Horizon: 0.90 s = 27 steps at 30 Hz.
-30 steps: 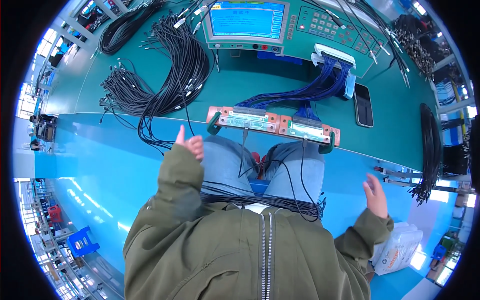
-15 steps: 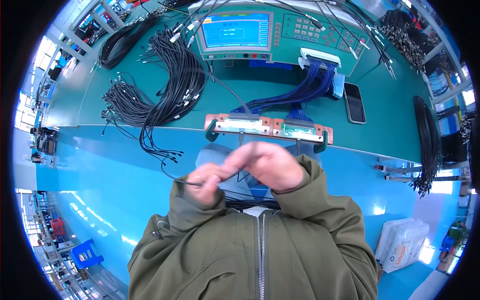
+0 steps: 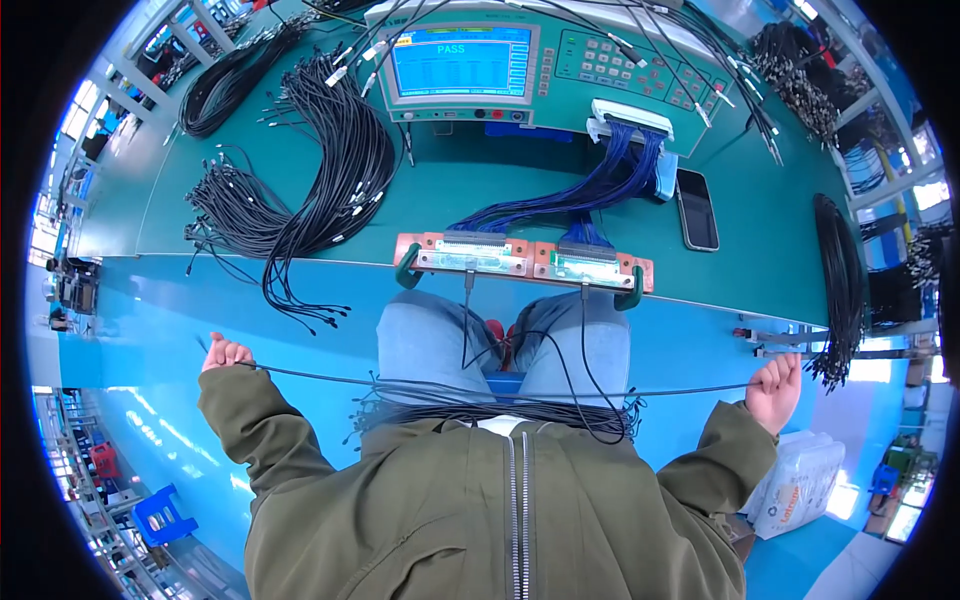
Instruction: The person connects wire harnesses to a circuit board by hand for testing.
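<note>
A thin black cable (image 3: 690, 391) is stretched across my lap between my two hands. My left hand (image 3: 226, 353), far out to the left, is closed around one end of it. Out to the right, my right hand (image 3: 775, 388) grips the other end. Beneath the taut cable a bundle of black cables (image 3: 500, 408) lies across my lap. Two more black cables run from plugs under the copper-coloured test fixture (image 3: 465, 258) at the table edge, one from each half, down toward my lap. The cable's tips are hidden in my fingers.
A tester with a lit screen (image 3: 460, 68) stands at the back of the green table (image 3: 740, 270), joined to the fixture by blue wires (image 3: 560, 200). A heap of black cables (image 3: 340, 160) lies at left, a phone (image 3: 697, 210) at right, and another bundle (image 3: 838, 270) hangs over the right edge.
My hands were close together before my chest and have moved wide apart, pulling the cable straight. The tester's screen now shows a different display.
</note>
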Each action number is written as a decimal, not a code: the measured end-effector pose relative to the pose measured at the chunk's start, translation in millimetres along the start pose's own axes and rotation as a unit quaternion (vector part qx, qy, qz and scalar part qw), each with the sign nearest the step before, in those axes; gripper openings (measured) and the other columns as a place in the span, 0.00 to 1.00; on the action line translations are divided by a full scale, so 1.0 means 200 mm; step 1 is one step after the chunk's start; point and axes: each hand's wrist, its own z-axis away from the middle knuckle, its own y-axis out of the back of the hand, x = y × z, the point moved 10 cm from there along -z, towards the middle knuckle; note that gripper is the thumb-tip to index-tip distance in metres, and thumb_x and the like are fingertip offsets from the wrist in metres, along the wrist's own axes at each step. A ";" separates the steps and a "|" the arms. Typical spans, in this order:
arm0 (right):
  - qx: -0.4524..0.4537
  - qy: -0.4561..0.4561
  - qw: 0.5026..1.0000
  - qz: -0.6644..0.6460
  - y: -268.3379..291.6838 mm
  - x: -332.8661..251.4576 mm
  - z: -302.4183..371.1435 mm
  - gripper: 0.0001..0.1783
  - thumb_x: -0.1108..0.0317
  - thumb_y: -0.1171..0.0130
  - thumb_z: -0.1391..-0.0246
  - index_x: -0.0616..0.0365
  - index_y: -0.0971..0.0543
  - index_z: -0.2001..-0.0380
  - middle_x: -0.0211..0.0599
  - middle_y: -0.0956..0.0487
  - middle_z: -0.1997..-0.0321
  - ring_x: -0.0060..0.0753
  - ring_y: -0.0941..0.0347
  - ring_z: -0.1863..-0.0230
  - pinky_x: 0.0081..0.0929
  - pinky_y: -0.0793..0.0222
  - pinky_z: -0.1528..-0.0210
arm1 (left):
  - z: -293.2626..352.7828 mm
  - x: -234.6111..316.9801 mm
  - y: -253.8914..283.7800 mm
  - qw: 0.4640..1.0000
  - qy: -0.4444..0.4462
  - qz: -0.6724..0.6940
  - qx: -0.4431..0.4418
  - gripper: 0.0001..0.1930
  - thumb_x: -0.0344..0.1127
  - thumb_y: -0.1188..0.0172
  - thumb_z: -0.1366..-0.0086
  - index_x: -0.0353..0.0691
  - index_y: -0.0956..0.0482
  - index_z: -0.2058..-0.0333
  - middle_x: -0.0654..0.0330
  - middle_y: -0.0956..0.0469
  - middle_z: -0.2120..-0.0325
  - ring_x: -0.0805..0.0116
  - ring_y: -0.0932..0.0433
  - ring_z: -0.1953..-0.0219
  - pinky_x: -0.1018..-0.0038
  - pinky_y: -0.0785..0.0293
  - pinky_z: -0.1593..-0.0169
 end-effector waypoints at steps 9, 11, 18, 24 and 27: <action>0.290 0.244 0.911 0.164 0.43 -0.41 0.32 0.09 0.68 0.65 0.43 0.59 0.36 0.73 0.27 0.40 0.81 0.17 0.49 0.82 0.13 0.51 0.82 | 0.08 0.09 0.44 0.969 -0.165 0.149 0.107 0.17 0.52 0.60 0.41 0.44 0.36 0.76 0.67 0.39 0.86 0.74 0.45 0.88 0.78 0.47 0.84; 0.305 0.252 0.891 0.223 0.34 -0.38 0.31 0.08 0.70 0.63 0.44 0.60 0.34 0.70 0.27 0.39 0.79 0.16 0.48 0.81 0.12 0.51 0.81 | -0.04 -0.03 0.33 0.982 -0.127 0.037 0.132 0.15 0.49 0.59 0.41 0.44 0.34 0.74 0.68 0.38 0.86 0.75 0.45 0.88 0.78 0.46 0.85; 0.036 -0.136 0.927 0.348 0.00 0.96 -0.21 0.10 0.65 0.56 0.46 0.61 0.32 0.66 0.44 0.30 0.57 0.36 0.32 0.58 0.29 0.37 0.57 | 0.25 -1.19 -0.71 0.851 0.038 -0.516 -0.093 0.08 0.32 0.52 0.47 0.39 0.26 0.70 0.63 0.28 0.81 0.76 0.35 0.83 0.82 0.38 0.79; 0.074 -0.158 0.923 0.344 -0.01 1.32 -0.28 0.10 0.65 0.59 0.45 0.59 0.33 0.75 0.38 0.30 0.70 0.23 0.33 0.73 0.13 0.39 0.71 | 0.37 -1.59 -0.78 0.689 0.126 -0.672 -0.241 0.10 0.34 0.54 0.43 0.33 0.28 0.69 0.55 0.26 0.74 0.71 0.27 0.75 0.80 0.31 0.72; 0.065 -0.081 0.918 0.384 0.03 1.29 -0.27 0.11 0.66 0.60 0.45 0.59 0.33 0.76 0.33 0.32 0.77 0.18 0.39 0.80 0.12 0.44 0.78 | 0.29 -1.48 -0.79 0.818 0.012 -0.559 -0.135 0.10 0.36 0.55 0.41 0.35 0.29 0.72 0.53 0.26 0.70 0.69 0.26 0.74 0.80 0.30 0.71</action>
